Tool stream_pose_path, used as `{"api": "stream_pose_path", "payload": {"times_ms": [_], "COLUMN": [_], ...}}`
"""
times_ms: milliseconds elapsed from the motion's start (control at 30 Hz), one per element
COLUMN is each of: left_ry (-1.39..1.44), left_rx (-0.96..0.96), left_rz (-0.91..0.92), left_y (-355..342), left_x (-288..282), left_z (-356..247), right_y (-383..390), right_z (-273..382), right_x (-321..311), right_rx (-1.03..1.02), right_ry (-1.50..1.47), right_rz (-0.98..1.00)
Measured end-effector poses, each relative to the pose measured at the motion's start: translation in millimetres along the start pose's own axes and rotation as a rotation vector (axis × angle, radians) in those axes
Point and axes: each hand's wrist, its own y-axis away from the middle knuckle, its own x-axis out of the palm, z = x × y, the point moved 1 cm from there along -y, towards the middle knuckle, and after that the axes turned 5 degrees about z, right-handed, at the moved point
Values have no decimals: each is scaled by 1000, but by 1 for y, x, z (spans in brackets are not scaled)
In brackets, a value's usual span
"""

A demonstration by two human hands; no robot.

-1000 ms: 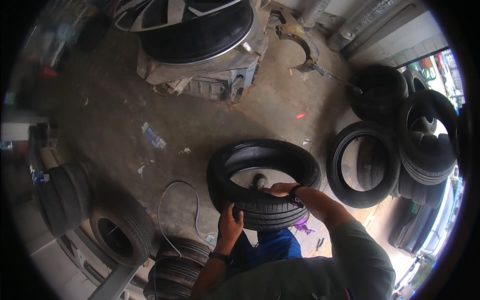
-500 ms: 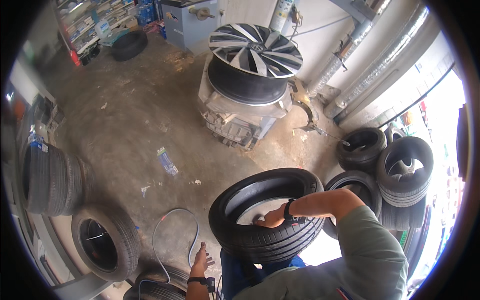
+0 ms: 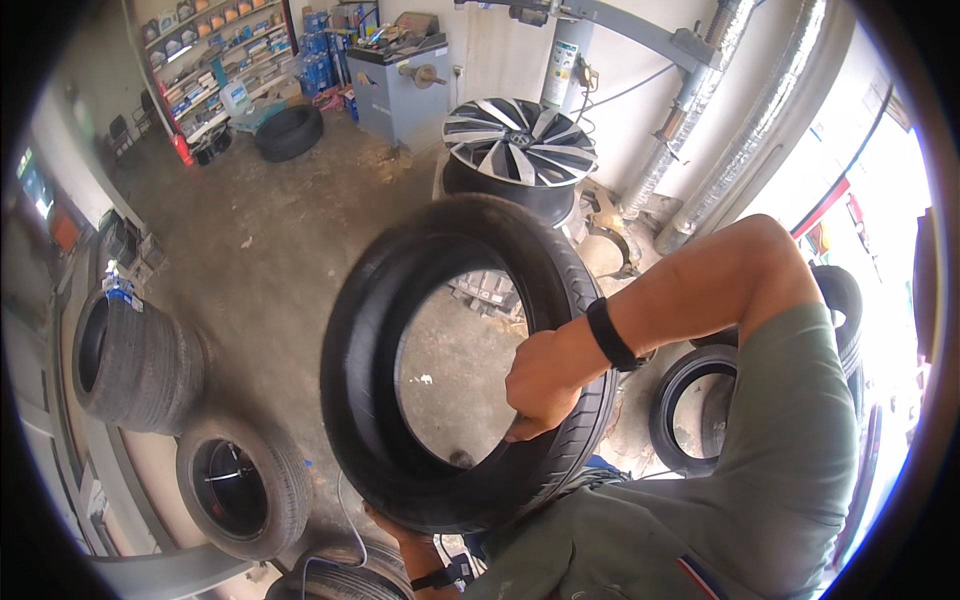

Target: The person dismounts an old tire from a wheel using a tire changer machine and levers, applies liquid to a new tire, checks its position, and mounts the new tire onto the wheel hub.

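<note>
A black tire (image 3: 360, 350) is held up tilted in front of me, its open centre showing the floor beyond. My right hand (image 3: 545, 385) is closed round the inner edge of its right side, with the wrist bent over the tread. Low at the tire's near edge is my left hand (image 3: 402, 530), apparently against its underside; the tire hides most of its fingers, so their grip does not show. Beyond the tire, a silver-and-black alloy wheel rim (image 3: 515, 145) lies face up on a machine, partly covered by the tire.
Stacked tires (image 3: 140, 365) and a leaning tire (image 3: 240, 490) are at left, with another tire (image 3: 345, 575) by my left forearm. More tires (image 3: 690, 420) stand at right. A grey machine cabinet (image 3: 400, 95) and shelves (image 3: 220, 60) are at the back. A hose (image 3: 350, 515) lies near my left hand.
The tire has risen and tipped up, moving left and away from me with my right hand gripping it. My left hand, spread and free before, is now at its lower edge.
</note>
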Motion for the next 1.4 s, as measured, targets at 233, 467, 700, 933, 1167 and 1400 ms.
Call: {"api": "stream_pose_path", "payload": {"times_ms": [233,467,700,933,1167,1400], "left_ry": [59,-168,-299,-742,-1069,-1289], "left_rx": [306,206,312,440,382,245], "left_rz": [195,122,185,-11,78,223], "left_y": [-72,-163,-264,-367,-405,-480], "left_x": [134,306,429,480,466,552], "left_z": [13,55,120,187,130,103], "right_y": [99,183,160,147,133,99], "right_z": [-55,-234,-424,-576,-572,-546], "right_x": [-24,-21,53,69,100,214], "right_rx": [239,411,492,439,288,1305], "right_ry": [224,122,-253,-161,-136,-954], "right_rz": [-292,-444,-560,-677,-972,-1690]}}
